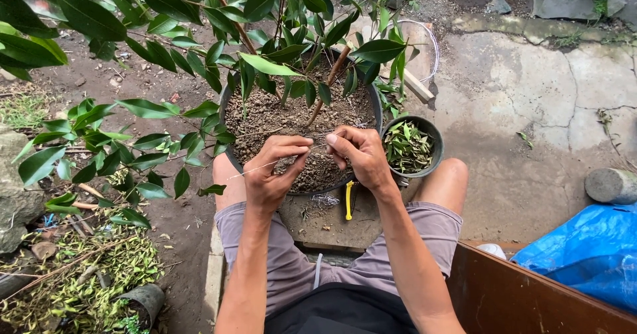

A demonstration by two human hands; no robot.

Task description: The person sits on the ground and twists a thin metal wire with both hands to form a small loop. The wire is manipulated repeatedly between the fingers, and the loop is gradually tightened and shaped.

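My left hand [273, 169] and my right hand [358, 155] are raised together over the near rim of a large black pot [377, 105] filled with brown soil. Both hands pinch a thin pale wire [255, 168] that runs from my fingers out to the lower left. A small tree with a slanted brown trunk [328, 82] and glossy green leaves grows from the pot. I am sitting with my knees on either side of the pot.
A small dark pot [432, 135] full of cut leaves stands right of the big pot. A yellow-handled tool [348, 201] lies on the slab below my hands. Blue plastic sheet [590, 254] and a brown board [531, 294] are at lower right; a leaf pile [86, 274] lower left.
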